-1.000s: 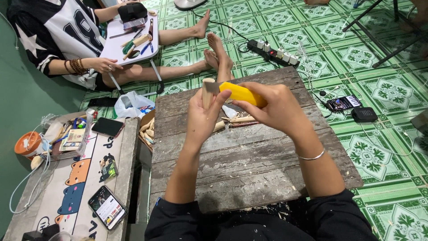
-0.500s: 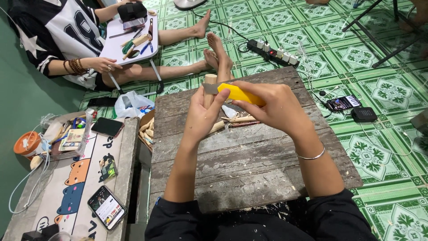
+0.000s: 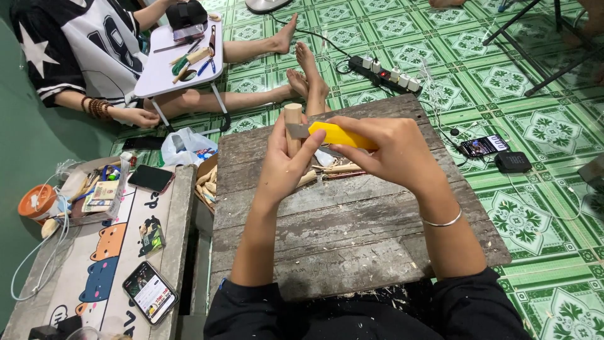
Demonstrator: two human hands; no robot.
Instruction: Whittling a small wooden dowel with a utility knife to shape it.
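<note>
Head view: a cardboard box (image 3: 206, 182) beside the worn wooden table (image 3: 352, 233) holds pale wood pieces. Left hand (image 3: 286, 160) grips a short, pale, round wooden dowel (image 3: 292, 123) upright above the table, fingers closed around it. Right hand (image 3: 390, 151) is closed on a yellow utility knife (image 3: 336, 134), blade against the dowel.

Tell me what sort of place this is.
Probably a home floor used as a makeshift craft spot: green patterned floor tiles, a low worn wooden table strewn with shavings, and a power strip lying nearby.
</note>
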